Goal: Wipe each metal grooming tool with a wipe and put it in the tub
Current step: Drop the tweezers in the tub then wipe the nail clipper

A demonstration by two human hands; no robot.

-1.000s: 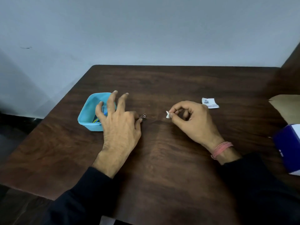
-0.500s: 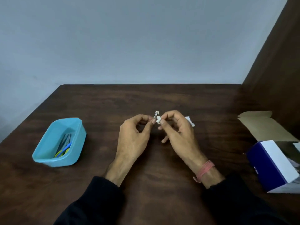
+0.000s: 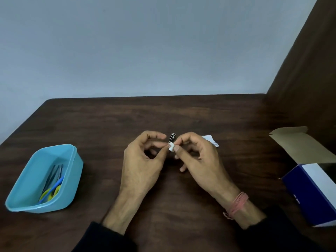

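Well to the right of the blue tub [image 3: 25,195], the left hand [image 3: 141,164] pinches the small metal nail clipper [image 3: 172,137] upright while the right hand [image 3: 200,160] pinches the wipe [image 3: 171,147] against it and should rub every side gently.

Tub [image 3: 60,160] far left on table [image 3: 181,113], box [image 3: 312,188] far right, hands' grip on clipper [image 3: 172,137] between.

A dark wooden table [image 3: 181,115] stands against a pale blue-grey wall [image 3: 145,48]. At the right edge of the table lies a blue and white box [image 3: 316,190], its brown cardboard flap [image 3: 300,142] open toward the wall. A brown panel [image 3: 312,70] rises beside the table's right side.
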